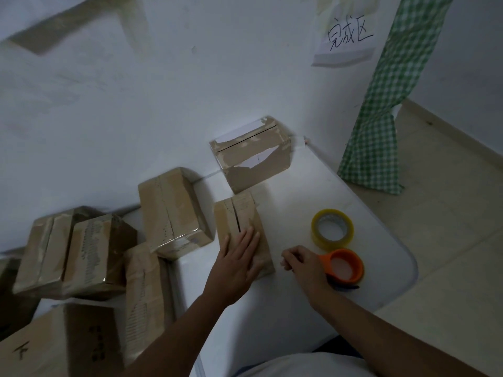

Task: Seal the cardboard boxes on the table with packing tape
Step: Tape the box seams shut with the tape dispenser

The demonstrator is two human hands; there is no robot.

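A white table (381, 273) carries the work, and the small cardboard box (239, 227) near its middle serves as the landmark, its top seam still showing a dark open slit. Left of that box lies a larger taped box (171, 213), behind it against the wall a torn box (253, 153), and to its right a yellowish tape roll (332, 229) with an orange tape dispenser (345, 266) just nearer. The left hand (239, 257) presses flat on the box's near end with straight fingers, while the right hand (302, 263), just right of the box, has its fingers curled, touching the dispenser; whether they pinch tape I cannot tell.
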